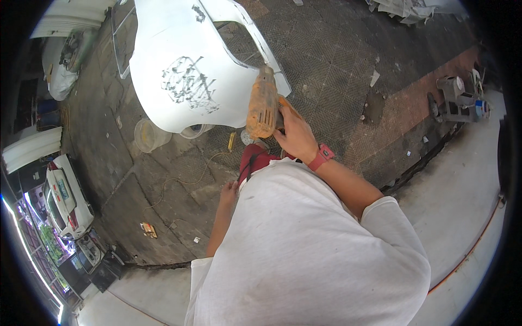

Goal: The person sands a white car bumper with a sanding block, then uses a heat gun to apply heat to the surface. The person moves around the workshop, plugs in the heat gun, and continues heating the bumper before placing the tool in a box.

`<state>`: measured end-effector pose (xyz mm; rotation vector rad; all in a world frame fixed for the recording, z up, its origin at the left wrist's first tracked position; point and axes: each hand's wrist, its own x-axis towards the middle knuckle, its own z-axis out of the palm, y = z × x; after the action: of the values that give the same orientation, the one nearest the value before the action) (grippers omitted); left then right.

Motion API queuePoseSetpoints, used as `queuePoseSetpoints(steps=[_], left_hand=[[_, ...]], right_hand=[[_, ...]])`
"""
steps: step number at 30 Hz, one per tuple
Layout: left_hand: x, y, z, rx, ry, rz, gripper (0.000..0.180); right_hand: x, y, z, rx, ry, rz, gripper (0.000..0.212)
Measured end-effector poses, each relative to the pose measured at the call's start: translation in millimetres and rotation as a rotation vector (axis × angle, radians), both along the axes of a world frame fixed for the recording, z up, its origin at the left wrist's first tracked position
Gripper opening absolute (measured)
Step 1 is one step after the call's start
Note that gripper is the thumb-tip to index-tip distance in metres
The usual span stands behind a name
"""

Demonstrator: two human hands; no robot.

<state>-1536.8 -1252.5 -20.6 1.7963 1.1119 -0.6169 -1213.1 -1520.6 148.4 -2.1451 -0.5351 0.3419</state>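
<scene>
My right hand (pixel 296 133) is closed round the handle of an orange, dusty heat gun (pixel 262 106). The gun's nozzle points away from me, at the near edge of a white car body panel (pixel 157 43); I cannot tell whether it touches. Dark scribbled marks (pixel 189 84) cover part of the panel's white surface, and a window-like opening (pixel 239 41) is cut along its right side. My left hand (pixel 229 191) hangs low beside my thigh, its fingers partly hidden, away from the panel.
Two buckets (pixel 149 136) stand by the panel's near end. A thin cord (pixel 198 179) trails over the dark tiled floor. A white car (pixel 68 198) is at the left, and a grey stool-like stand (pixel 457 100) with items is at the right. Small litter lies about.
</scene>
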Motion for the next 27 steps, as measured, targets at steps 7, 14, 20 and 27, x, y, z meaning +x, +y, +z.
queuePoseSetpoints(steps=[7,14,20,27], left_hand=[[2,0,1,0.002,0.047,-0.032,0.040],[-2,-6,6,0.003,0.001,-0.012,0.041],[-1,-10,8,-0.001,0.022,-0.024,0.039],[-9,-6,-3,0.008,0.035,-0.030,0.040]], right_hand=[[3,0,-6,0.013,0.000,-0.013,0.057],[4,-17,0,0.134,0.195,-0.179,0.056],[29,-7,-7,0.532,0.198,-0.302,0.029],[86,14,56,1.011,0.562,-0.320,0.020]])
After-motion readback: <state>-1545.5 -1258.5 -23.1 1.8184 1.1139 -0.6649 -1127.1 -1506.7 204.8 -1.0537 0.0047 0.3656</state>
